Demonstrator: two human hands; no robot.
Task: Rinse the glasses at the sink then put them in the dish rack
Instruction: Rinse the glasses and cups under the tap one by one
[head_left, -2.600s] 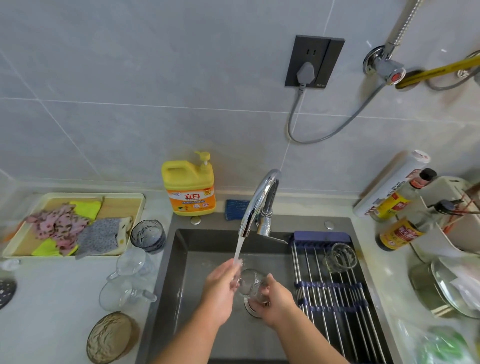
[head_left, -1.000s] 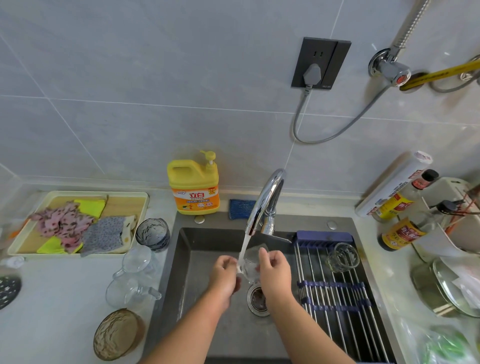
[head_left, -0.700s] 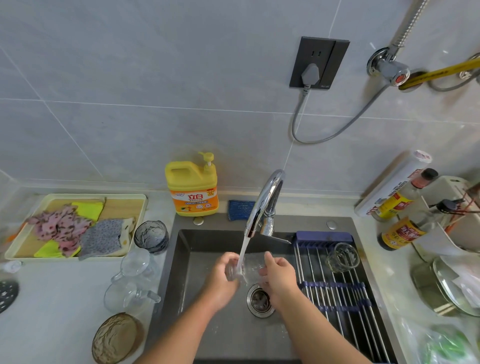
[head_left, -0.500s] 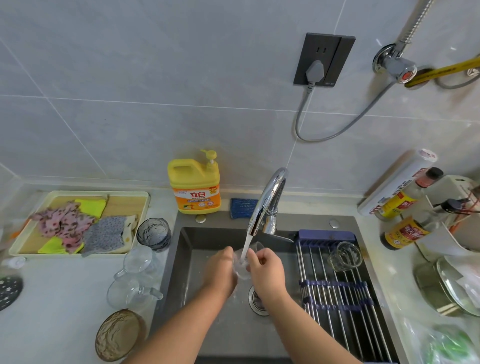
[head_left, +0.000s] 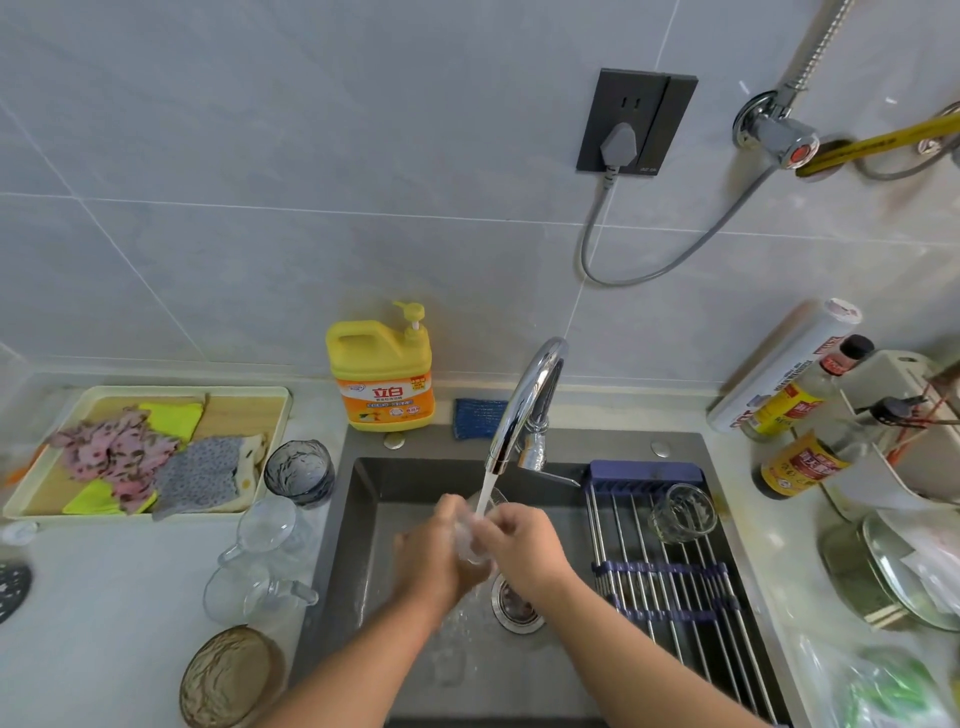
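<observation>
A clear glass (head_left: 475, 530) sits between both hands under the stream from the chrome faucet (head_left: 524, 400), over the dark sink (head_left: 363, 525). My left hand (head_left: 441, 556) wraps it from the left and my right hand (head_left: 524, 545) grips it from the right. One clear glass (head_left: 681, 513) stands on the roll-up dish rack (head_left: 670, 577) across the sink's right side. On the left counter stand a dark tinted glass (head_left: 298, 470), two clear handled glasses (head_left: 267, 525) (head_left: 249, 592) and an amber ribbed glass (head_left: 228, 675).
A yellow detergent jug (head_left: 384, 374) and a blue sponge (head_left: 478, 418) sit behind the sink. A tray of cloths (head_left: 140, 452) lies at the left. Sauce bottles (head_left: 800, 462), a foil roll (head_left: 784, 364) and a pot lid (head_left: 904, 571) crowd the right counter.
Both hands have kept the glass under the running water, turning it and shifting it slightly up and left over the drain. The glass on the rack has not moved.
</observation>
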